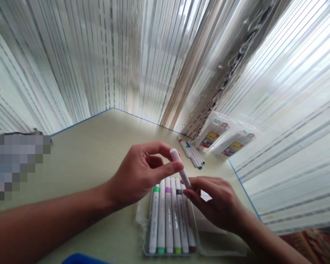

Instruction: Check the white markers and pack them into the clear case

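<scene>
A white marker (185,178) is held at a slant above an open clear plastic case (146,238). My left hand (140,170) pinches its upper part between thumb and fingers. At the lower end, the thumb and index finger of my right hand (218,200) close around it. Inside the case below, several white markers (169,216) lie side by side, with green, purple, black and dark red showing on their ends or bands. Their upper ends are partly covered by my hands. The case's clear lid (222,252) is folded out to the right, under my right forearm.
Several loose markers (191,152) lie farther back on the pale table (85,154). Two clear packages (210,134) with yellow labels stand near the striped curtain (126,55). A blue object (84,259) shows at the bottom edge. The left side has a pixelated area.
</scene>
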Available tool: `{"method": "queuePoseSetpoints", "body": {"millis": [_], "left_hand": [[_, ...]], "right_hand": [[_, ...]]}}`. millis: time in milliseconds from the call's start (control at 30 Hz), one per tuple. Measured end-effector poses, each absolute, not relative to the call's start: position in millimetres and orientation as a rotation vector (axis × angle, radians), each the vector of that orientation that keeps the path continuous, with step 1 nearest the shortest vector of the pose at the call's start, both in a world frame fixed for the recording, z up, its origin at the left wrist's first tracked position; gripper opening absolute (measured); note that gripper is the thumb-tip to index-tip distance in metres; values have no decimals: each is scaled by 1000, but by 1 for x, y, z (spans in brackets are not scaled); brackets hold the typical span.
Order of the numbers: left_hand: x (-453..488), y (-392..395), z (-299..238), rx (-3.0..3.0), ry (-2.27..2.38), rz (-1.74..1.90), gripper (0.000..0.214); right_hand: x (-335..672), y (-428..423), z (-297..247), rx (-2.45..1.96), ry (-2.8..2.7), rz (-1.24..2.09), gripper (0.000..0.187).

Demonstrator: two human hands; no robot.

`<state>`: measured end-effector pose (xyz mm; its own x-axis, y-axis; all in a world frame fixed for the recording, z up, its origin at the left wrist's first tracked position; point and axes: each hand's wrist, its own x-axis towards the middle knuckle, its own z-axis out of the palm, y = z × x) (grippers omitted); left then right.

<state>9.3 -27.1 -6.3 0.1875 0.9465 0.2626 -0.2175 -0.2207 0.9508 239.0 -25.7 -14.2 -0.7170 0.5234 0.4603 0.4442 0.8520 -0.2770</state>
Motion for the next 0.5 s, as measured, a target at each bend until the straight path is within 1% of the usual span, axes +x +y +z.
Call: {"method": "queuePoseSetpoints", "body": {"millis": [33,67,200,333,400,500], "left_hand": [[9,-26,-7,1309,776,1305,16],[9,-25,-8,1295,773,1305,16],[9,-21,-9,1251,783,1336,16],[4,-9,-3,1031,757,1364,14],[-3,-1,2,844,738,1382,9],[-12,9,8,617,730,1368,2]], "right_hand": [[239,-26,-14,-705,-2481,200,3],[239,-25,-15,-702,-2467,203,7],[240,-25,-15,-697,-2398,256,43],[241,-27,-12,-700,-2361,331,64],[242,-26,-10,-707,-2341,350,68],[244,-24,-8,-726,-2337,354,64]]}}
